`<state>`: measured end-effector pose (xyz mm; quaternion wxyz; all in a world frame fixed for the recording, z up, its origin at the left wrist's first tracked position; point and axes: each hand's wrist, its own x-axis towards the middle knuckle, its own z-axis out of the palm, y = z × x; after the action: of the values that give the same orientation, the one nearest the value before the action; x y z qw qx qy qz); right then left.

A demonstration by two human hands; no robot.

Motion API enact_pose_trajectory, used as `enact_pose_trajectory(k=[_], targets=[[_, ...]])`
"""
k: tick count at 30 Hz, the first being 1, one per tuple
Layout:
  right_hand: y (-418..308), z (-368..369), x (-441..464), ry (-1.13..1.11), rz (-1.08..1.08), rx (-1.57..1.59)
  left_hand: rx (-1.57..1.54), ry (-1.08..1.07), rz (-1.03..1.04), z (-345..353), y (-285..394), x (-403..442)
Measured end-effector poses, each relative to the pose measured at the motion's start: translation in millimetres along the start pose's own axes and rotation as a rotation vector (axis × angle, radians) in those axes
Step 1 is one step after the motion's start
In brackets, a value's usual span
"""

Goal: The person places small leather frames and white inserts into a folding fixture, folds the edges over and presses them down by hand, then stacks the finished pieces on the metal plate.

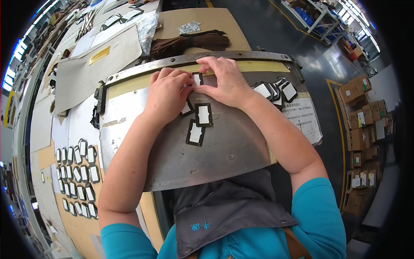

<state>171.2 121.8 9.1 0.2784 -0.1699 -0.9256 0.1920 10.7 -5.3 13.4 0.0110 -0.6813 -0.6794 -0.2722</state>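
Note:
A small black-edged piece with a white centre (197, 79) is between my two hands, near the far edge of the metal plate (224, 144). My left hand (169, 90) grips its left side with bent fingers. From the right, the thumb and forefinger of my right hand (227, 80) close on the same piece. Just below my hands lies a similar black-edged piece (203, 115), overlapping another one (196, 133). A third piece (186, 108) is partly hidden by my left hand.
A metal bar (172, 60) runs along the plate's far edge. To the right sits a pile of similar pieces (276, 91) beside a printed sheet (302, 115). Rows of pieces (77, 173) cover the left table. Dark brown strips (189, 43) lie beyond the bar.

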Motion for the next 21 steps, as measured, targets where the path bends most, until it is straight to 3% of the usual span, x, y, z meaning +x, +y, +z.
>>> enact_pose_trajectory(k=[7, 11, 13, 16, 19, 21], targets=[[-8.6, 1.0, 5.1, -0.047, -0.208, -0.274, 0.017, 0.055, -0.012, 3.7, -6.9, 2.6], [-6.2, -0.1, 1.0, -0.04, -0.187, -0.24, -0.333, 0.101, -0.032, 10.4, -31.2, 2.6], [-2.3, -1.2, 2.2, -0.028, -0.198, -0.19, -0.601, 0.024, -0.3, 0.8, -27.8, 4.4], [-1.2, 0.4, 1.0, -0.015, -0.147, -0.167, -0.845, 0.212, -0.379, 0.6, -32.7, 8.4], [1.4, -0.4, 2.8, 0.006, -0.062, -0.116, -0.898, 0.283, -0.453, -2.6, -34.6, 9.1], [0.6, -7.2, 5.1, -0.171, 0.17, 0.048, -0.943, 0.317, -0.485, -4.9, -35.5, 9.7]])
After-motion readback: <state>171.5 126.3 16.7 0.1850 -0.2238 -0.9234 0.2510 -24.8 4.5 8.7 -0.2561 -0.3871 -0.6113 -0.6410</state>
